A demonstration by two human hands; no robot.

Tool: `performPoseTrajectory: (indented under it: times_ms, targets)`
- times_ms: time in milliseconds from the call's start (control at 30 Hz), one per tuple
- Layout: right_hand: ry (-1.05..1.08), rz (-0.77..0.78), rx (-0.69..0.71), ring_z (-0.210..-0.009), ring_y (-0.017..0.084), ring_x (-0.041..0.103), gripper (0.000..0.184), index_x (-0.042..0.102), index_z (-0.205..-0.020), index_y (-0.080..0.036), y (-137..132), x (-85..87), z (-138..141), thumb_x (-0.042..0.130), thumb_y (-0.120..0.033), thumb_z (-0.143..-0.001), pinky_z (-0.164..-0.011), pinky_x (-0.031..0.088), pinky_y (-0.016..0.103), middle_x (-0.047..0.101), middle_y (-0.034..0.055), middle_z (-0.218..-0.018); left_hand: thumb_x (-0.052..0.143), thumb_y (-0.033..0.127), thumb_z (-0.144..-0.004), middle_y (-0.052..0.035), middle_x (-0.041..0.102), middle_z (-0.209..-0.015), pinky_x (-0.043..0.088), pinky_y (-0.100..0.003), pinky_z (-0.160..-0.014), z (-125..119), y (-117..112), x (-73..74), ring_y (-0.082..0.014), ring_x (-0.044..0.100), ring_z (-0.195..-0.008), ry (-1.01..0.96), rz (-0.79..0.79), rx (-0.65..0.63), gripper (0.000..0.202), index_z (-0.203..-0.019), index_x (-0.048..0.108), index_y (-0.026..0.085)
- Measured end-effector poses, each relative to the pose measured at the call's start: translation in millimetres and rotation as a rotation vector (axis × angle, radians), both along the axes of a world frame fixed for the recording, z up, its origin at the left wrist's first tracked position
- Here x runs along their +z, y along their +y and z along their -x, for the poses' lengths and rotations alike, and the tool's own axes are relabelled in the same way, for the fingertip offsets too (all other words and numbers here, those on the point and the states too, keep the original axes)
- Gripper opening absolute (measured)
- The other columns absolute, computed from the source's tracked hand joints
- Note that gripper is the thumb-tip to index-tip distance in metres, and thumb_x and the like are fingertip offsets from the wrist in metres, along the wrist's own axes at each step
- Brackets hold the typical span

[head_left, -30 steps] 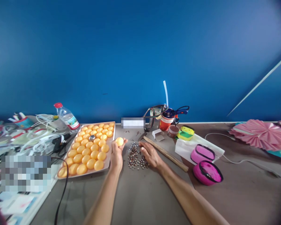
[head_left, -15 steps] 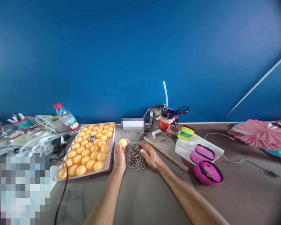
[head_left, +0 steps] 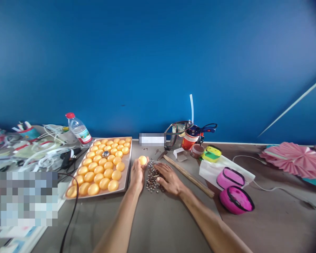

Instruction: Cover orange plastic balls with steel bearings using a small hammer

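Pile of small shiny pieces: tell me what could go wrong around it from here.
The small shiny pieces lie loose under the fingers of the right hand, so a sweep might scatter them. The round yellow ball in the left hand could slip into the pile. The hammer lies close by the right hand and might get bumped.

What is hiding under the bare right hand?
Small, round, shiny beads, silvery and brown, show in a heap along the edge of the right hand. It covers whatever lies beneath, so I can't tell whether more are there.
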State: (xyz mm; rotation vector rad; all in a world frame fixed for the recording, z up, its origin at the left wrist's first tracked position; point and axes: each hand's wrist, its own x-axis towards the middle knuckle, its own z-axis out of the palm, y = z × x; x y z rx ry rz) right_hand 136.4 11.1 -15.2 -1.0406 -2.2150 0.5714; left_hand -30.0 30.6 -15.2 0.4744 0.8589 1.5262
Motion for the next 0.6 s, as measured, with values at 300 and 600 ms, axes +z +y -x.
performPoseTrajectory:
  times_ms: [300,600]
  targets:
    - [-0.108,0.001,-0.067,-0.094,0.024,0.051,0.042,0.063,-0.109,-0.020,-3,9.0,-12,0.065,-0.041,-0.072,-0.087,0.041,0.040,0.059,0.0092,-0.100,0.063,0.047,-0.071,-0.0076,0.068,-0.073,0.048,-0.029,-0.067,1,-6,18.2,-0.0152,0.063,-0.063,0.034,-0.010,0.073,0.037,-0.084,0.058,0.013]
    - [-0.104,0.006,-0.125,-0.082,0.019,0.050,0.011,0.068,-0.078,-0.020,-2,5.3,1,0.058,-0.016,-0.076,-0.077,0.040,0.032,0.058,0.0044,-0.078,0.063,0.049,-0.071,-0.0052,0.067,-0.072,0.042,-0.024,-0.056,-4,-11,21.5,-0.0095,0.054,-0.052,0.094,-0.067,0.037,0.039,-0.082,0.059,0.013]
